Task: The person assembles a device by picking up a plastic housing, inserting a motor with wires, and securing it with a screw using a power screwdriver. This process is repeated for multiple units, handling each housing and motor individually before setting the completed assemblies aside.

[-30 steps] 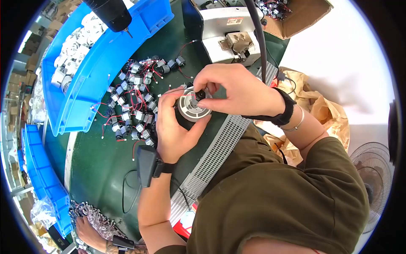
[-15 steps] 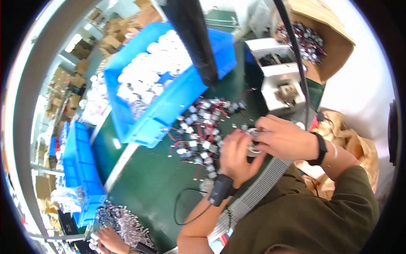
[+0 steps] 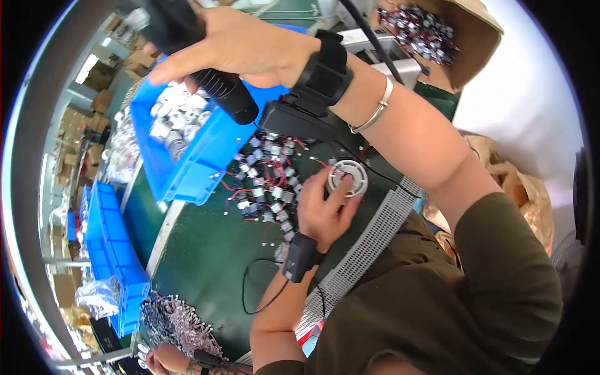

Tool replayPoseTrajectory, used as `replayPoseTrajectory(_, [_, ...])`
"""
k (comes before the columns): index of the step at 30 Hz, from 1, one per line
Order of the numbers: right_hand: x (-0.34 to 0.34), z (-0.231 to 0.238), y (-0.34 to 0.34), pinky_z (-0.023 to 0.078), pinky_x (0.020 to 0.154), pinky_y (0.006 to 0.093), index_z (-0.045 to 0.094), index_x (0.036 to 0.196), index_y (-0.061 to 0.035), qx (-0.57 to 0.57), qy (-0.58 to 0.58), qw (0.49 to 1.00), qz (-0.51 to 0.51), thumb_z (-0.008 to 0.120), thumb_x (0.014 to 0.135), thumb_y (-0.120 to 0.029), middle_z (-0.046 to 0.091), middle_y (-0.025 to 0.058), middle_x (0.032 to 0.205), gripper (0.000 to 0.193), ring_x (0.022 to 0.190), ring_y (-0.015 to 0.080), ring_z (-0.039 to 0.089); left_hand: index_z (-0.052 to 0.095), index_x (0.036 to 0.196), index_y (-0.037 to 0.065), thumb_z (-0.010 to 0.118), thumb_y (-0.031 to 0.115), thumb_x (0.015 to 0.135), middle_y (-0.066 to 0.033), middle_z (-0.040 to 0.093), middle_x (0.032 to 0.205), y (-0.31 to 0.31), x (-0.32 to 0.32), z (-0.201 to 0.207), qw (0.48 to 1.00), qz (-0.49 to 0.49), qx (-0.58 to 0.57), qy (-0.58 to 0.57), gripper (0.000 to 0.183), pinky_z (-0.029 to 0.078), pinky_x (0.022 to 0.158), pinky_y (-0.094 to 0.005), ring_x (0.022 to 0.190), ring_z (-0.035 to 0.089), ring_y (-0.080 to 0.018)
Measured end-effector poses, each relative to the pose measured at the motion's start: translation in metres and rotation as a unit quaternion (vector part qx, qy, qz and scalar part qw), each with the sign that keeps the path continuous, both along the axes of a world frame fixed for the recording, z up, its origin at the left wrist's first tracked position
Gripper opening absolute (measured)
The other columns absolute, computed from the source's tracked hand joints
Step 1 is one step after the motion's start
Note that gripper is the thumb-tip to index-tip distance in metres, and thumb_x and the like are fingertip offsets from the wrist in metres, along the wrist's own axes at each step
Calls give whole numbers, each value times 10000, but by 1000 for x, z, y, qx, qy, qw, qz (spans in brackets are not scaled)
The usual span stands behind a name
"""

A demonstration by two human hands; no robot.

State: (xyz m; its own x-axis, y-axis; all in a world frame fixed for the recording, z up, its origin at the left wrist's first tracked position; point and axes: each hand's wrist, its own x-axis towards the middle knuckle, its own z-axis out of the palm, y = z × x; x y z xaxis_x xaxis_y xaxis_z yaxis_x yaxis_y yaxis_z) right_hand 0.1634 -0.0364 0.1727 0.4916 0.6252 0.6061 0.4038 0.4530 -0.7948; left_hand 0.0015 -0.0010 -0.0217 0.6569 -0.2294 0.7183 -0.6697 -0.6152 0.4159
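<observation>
My left hand (image 3: pixel 320 211) grips a white round plastic housing (image 3: pixel 356 170) against the green work surface, with fingers on its rim and face. A thin red wire shows beside the housing. Up in the air over the table, my right hand (image 3: pixel 256 47) is wrapped around a black hanging electric screwdriver (image 3: pixel 226 97), whose lower end points down toward the table; its tip is hard to make out. Small silver motors with red and black wires (image 3: pixel 272 178) lie in a loose pile left of my left hand.
A blue crate (image 3: pixel 199 181) of white plastic parts stands beyond the pile. Another blue crate (image 3: pixel 115 250) is farther left. At the back right are a cardboard box (image 3: pixel 475 44) of motors and a white box. A co-worker's hand (image 3: pixel 169 359) is by heaped wires (image 3: pixel 181 325) at lower left.
My right hand has left the housing, risen up and left, and taken hold of the hanging screwdriver. My left hand keeps the housing, now lying flatter and more visible.
</observation>
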Motion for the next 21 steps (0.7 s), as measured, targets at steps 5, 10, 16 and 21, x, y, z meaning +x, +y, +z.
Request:
replayPoseTrajectory(5, [-40, 3, -95, 463, 554, 254, 511, 975, 26, 114, 62, 990, -53, 695, 740, -129, 573, 67, 735, 337, 600, 140, 567, 647, 985, 55, 768, 103, 625, -205, 572, 1038, 9, -2, 0, 999, 31, 22, 7, 383, 475, 704, -401, 864, 568, -350])
replayPoseTrajectory(10, [-51, -30, -175, 434, 502, 239, 493, 1022, 44, 116, 66, 962, -239, 639, 750, -4, 561, 55, 655, 313, 533, 130, 548, 649, 1007, 48, 750, 80, 639, -221, 543, 1101, 5, -3, -5, 999, 13, -4, 51, 383, 484, 776, -388, 940, 561, -353])
replayPoseTrajectory(16, [-50, -52, -189, 424, 501, 242, 498, 1028, 40, 91, 84, 948, -294, 639, 730, 27, 557, 46, 645, 330, 532, 121, 541, 639, 1038, 40, 732, 20, 647, -212, 511, 1142, 6, -7, -5, 998, 6, -7, 68, 403, 490, 791, -372, 970, 563, -336])
replayPoseTrajectory(21, [-49, -61, -193, 424, 507, 235, 507, 1033, 39, 86, 93, 942, -310, 645, 721, 21, 556, 37, 643, 342, 535, 113, 540, 628, 1064, 39, 715, 44, 672, -216, 502, 1157, 5, -6, -5, 997, 0, -5, 73, 401, 477, 813, -377, 990, 552, -340])
